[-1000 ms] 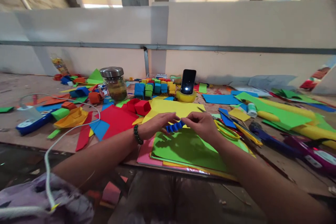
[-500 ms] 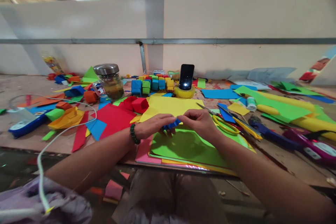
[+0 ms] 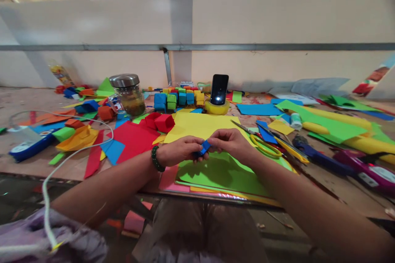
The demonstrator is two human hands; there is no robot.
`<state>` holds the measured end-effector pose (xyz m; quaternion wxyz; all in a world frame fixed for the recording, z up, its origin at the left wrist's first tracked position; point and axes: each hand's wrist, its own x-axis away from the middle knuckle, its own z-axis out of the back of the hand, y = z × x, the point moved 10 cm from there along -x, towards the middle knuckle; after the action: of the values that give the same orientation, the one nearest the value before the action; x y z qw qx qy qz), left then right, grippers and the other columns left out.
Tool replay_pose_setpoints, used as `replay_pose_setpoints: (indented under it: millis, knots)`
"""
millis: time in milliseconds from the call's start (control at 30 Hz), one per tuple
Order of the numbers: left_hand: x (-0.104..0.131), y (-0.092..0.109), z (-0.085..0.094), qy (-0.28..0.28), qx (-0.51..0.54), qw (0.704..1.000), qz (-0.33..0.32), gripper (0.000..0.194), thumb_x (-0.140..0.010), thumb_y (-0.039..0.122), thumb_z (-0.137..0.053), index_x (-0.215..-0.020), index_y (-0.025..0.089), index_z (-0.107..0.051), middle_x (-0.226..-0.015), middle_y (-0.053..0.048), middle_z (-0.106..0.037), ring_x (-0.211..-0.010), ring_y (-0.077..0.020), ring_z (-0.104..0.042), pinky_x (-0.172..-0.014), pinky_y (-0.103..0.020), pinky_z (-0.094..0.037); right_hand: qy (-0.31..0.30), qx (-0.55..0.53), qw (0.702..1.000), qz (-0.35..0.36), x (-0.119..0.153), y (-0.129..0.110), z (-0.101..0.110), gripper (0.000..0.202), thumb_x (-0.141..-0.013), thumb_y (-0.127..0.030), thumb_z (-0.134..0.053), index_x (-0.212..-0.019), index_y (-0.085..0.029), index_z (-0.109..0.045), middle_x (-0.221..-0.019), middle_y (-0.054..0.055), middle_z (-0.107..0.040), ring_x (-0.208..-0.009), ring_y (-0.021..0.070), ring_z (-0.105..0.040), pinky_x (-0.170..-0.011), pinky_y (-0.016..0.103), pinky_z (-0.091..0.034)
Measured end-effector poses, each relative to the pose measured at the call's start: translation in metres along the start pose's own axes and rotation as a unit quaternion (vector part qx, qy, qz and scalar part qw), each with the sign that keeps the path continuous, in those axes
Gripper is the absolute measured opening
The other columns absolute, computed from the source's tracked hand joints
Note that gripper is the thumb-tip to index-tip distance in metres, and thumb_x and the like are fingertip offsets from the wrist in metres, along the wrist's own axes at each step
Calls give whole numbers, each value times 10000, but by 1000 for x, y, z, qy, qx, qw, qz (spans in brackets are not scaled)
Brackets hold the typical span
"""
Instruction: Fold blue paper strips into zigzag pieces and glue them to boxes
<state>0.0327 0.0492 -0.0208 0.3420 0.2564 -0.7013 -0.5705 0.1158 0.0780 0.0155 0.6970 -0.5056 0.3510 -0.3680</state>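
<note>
One small folded blue paper piece: the left hand and right hand are pinching it from opposite sides, apparently for steadiness, above a flat green paper sheet.

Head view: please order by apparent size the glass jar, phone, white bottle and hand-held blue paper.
1. Glass jar
2. Phone
3. White bottle and blue paper: too alike to rank; the paper is partly hidden.

Worktable spans the frame, brown, stained top. Red sheet left of centre, blue sheet right, purple device lower right.
</note>
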Motion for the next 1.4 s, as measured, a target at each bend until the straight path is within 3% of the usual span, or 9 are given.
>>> replay_pose_setpoints:
  millis: [300, 500, 633, 767, 900, 1067, 1167, 1267, 1400]
  knots:
    - [9, 15, -11, 6, -127, 992, -27, 450, -808, 198, -436, -1255, 143, -429, -809, -37, -640, -590, -91, -464, -554, -221, -367, 63, 148, 983, 93, 4, -20, 11, 290, -794, -445, -613, -776, -158, -647, -675, -2, -546, -536, 83, -463, -491, 230, -364]
    - [6, 19, -8, 42, -176, 981, -67, 374, -767, 171, -473, -1138, 157, -436, -781, 9, -541, -564, -74, -451, -518, -207, -379, 56, 165, 974, 142, 9, -28, 1, 244, -740, -415, -689, -837, -191, -694, -861, 35, -549, -600, 83, -502, -514, 224, -428]
    - [5, 24, 6, 104, -195, 971, -85, 444, -711, 132, -563, -1130, 159, -419, -970, -44, -537, -646, -80, -514, -568, -215, -429, 18, 147, 983, 111, 8, -22, -5, 233, -760, -394, -666, -763, -163, -690, -676, 10, -576, -544, 85, -477, -475, 218, -376]
    - [1, 14, 27, 147, -73, 985, -48, 551, -818, 369, -565, -1276, 193, -313, -1160, -128, -513, -710, -130, -633, -640, -280, -498, 79, 121, 988, 44, 7, -16, 11, 239, -740, -381, -667, -692, -147, -669, -526, -15, -567, -458, 81, -473, -436, 213, -353]
    - [2, 7, 47, 202, -63, 977, -6, 551, -841, 617, -427, -1142, 156, -446, -1067, -129, -600, -643, -170, -674, -581, -280, -490, 155, 88, 984, -10, 9, -10, 28, 223, -674, -363, -702, -644, -148, -649, -501, -12, -584, -427, 101, -538, -406, 209, -391]
    - [-2, 3, 31, 119, -148, 981, 36, 567, -787, 672, -466, -808, 113, -558, -749, -103, -681, -599, -169, -651, -539, -250, -454, 154, 40, 987, -24, 8, -1, 26, 262, -657, -401, -717, -643, -154, -629, -528, 5, -629, -406, 106, -561, -396, 217, -453]
    - [-4, 3, 21, 69, -129, 989, 22, 388, -778, 515, -588, -815, 129, -565, -787, -83, -696, -625, -149, -649, -565, -240, -458, 131, 35, 991, -23, 7, 1, 17, 289, -645, -422, -731, -627, -152, -629, -514, -1, -620, -402, 104, -563, -394, 214, -463]
    - [-6, -3, 13, 22, -90, 995, 34, 239, -808, 368, -532, -855, 137, -570, -769, -63, -689, -607, -135, -640, -551, -229, -445, 108, 27, 993, -24, 7, 3, 9, 314, -633, -440, -742, -628, -145, -635, -500, -10, -611, -395, 97, -555, -389, 207, -454]
    - [-6, 2, 13, 35, -109, 993, 13, 178, -812, 269, -437, -794, 138, -556, -652, -2, -592, -497, -75, -513, -497, -197, -381, 66, -29, 996, -59, 5, 11, 2, 324, -621, -446, -755, -680, -140, -665, -588, 20, -673, -451, 110, -599, -444, 219, -486]
